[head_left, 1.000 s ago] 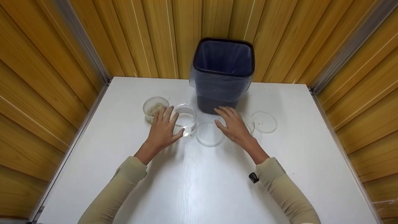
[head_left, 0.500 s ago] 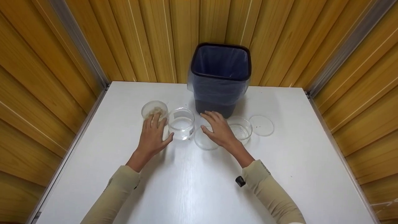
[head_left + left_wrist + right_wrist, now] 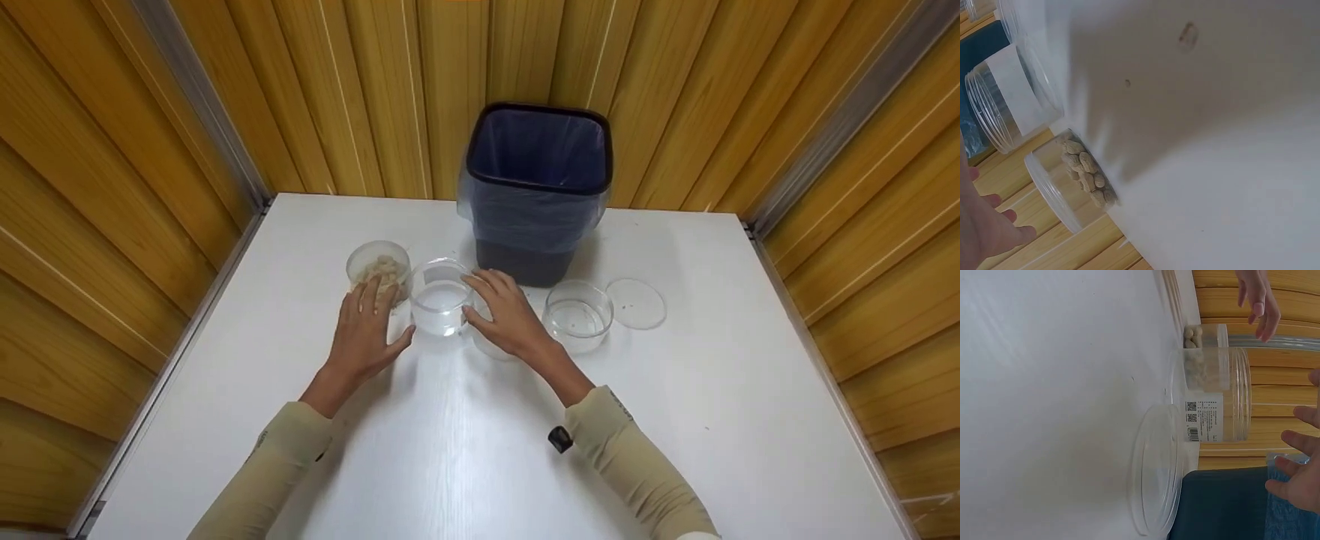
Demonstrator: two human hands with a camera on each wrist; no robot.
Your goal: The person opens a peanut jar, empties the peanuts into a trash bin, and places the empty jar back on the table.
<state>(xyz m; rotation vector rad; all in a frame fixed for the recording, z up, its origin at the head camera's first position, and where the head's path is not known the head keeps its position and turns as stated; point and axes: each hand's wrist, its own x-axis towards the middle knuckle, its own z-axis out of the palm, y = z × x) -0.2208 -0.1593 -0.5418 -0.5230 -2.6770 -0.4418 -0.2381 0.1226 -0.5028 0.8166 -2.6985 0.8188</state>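
One clear jar between both hands.

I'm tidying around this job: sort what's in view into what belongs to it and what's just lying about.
Likely in the job:
peanut tub, nearest the left hand
labelled clear jar, by the right hand
lid beside that jar

Seemingly aside, no hand near:
right-side clear jar
far-right lid
lined bin

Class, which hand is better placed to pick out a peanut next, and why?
Probably the left hand: it hovers nearest the peanuts, while the labelled jar stands between the right hand and them.
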